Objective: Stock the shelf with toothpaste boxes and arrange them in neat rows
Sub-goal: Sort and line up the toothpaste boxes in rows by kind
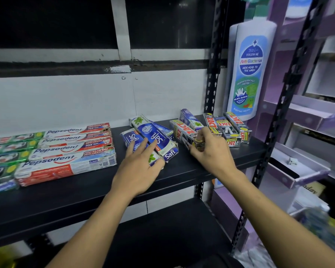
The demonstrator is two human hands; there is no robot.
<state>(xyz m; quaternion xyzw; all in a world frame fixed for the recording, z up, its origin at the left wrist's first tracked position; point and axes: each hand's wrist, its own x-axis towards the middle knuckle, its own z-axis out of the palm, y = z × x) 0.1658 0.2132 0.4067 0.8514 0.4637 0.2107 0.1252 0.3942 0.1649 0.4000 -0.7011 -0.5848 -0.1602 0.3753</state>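
On the black shelf (85, 200), a neat block of red and white toothpaste boxes (66, 157) lies at the left. Just right of that block the left hand (141, 167) rests flat, fingers straight and spread, on a loose pile of blue boxes (155, 138). Further right of the block the right hand (211, 153) curls its fingers round the near end of a red and black box (182, 130), with three similar boxes (228, 128) beyond it.

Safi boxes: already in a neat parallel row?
No, the Safi boxes lie askew, one slanting across the others, with the left hand resting on them.
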